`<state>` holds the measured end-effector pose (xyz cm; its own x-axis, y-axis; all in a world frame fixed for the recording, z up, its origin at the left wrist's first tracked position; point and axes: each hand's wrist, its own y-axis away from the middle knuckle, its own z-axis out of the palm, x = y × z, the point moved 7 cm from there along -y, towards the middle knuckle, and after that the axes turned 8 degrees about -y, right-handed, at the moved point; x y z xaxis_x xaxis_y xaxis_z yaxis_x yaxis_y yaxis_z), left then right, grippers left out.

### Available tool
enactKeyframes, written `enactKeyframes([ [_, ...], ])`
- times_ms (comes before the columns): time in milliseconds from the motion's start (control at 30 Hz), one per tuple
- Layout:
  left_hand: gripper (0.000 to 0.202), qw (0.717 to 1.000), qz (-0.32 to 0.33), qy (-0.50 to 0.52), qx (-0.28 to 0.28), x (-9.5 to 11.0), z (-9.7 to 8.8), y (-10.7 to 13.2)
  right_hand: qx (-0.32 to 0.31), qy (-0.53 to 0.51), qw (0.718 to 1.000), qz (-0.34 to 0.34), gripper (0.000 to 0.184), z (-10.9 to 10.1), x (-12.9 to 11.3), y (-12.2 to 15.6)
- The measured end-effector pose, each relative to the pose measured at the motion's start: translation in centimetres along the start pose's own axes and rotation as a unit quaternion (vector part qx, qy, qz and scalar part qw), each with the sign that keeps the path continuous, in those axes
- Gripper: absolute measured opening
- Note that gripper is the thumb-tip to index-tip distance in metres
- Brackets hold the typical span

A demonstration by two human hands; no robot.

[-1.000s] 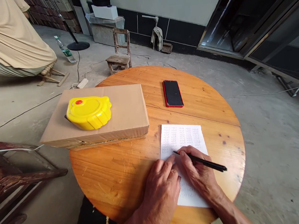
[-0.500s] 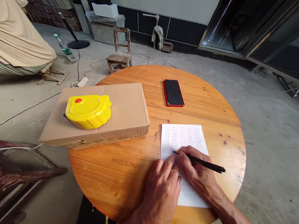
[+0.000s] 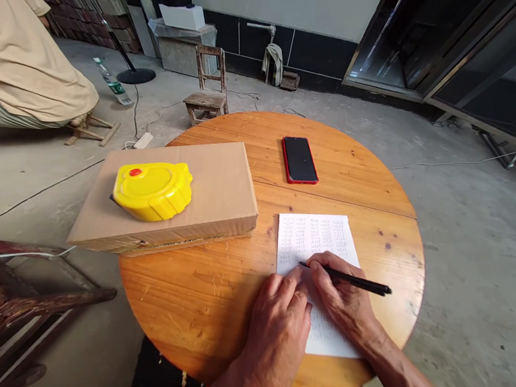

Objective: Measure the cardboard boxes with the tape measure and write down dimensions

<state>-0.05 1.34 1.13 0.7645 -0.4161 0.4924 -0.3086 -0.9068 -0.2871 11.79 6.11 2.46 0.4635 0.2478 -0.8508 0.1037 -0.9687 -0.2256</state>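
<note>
A white sheet of paper [image 3: 316, 236] with rows of small writing lies on the round wooden table [image 3: 212, 294]. My right hand [image 3: 344, 300] is closed on a black pen [image 3: 360, 282], whose tip rests on the sheet. My left hand [image 3: 278, 324] lies flat on the sheet's left edge, fingers stretched out, right beside the right hand.
A flat cardboard box [image 3: 221, 190] hangs over the table's left side with a yellow tape measure [image 3: 153, 190] on top. A red-cased phone [image 3: 299, 160] lies face up at the back. On the floor are a small wooden chair [image 3: 206, 89] and cables. Another person's clothing [image 3: 12, 64] shows far left.
</note>
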Motion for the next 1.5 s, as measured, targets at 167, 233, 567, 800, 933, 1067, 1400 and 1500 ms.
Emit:
enactKeyframes([
  [167,0.024,1.0,0.004,-0.005,0.005,0.1,0.0,0.0,0.033,-0.023,0.999,0.021,0.017,-0.6,0.7,0.4],
  [233,0.023,1.0,0.004,-0.006,0.003,0.1,0.0,0.0,0.035,-0.027,0.999,0.03,0.017,-0.6,1.0,0.5],
  [567,0.022,1.0,0.003,-0.013,0.004,0.0,0.0,-0.1,0.029,-0.036,0.998,0.04,0.017,-0.2,1.5,0.3],
  [800,0.023,1.0,0.001,-0.01,0.012,0.1,-0.1,-0.1,0.021,-0.027,0.999,0.032,0.017,-0.2,1.1,0.2],
  [933,0.021,1.0,0.003,-0.005,0.01,0.1,-0.1,-0.2,0.024,-0.015,0.999,0.023,0.017,-0.1,0.9,0.0],
  [1067,0.022,1.0,0.001,-0.001,0.007,0.0,-0.1,-0.1,0.031,-0.015,0.999,0.032,0.018,-0.2,1.1,0.1],
  [1400,0.023,1.0,0.0,-0.008,0.014,0.1,-0.2,-0.1,0.022,-0.037,0.999,0.018,0.017,-0.2,0.7,0.0],
  [1500,0.022,1.0,0.002,-0.01,0.013,0.1,-0.2,-0.2,0.019,-0.036,0.999,0.018,0.017,-0.1,0.6,0.0],
])
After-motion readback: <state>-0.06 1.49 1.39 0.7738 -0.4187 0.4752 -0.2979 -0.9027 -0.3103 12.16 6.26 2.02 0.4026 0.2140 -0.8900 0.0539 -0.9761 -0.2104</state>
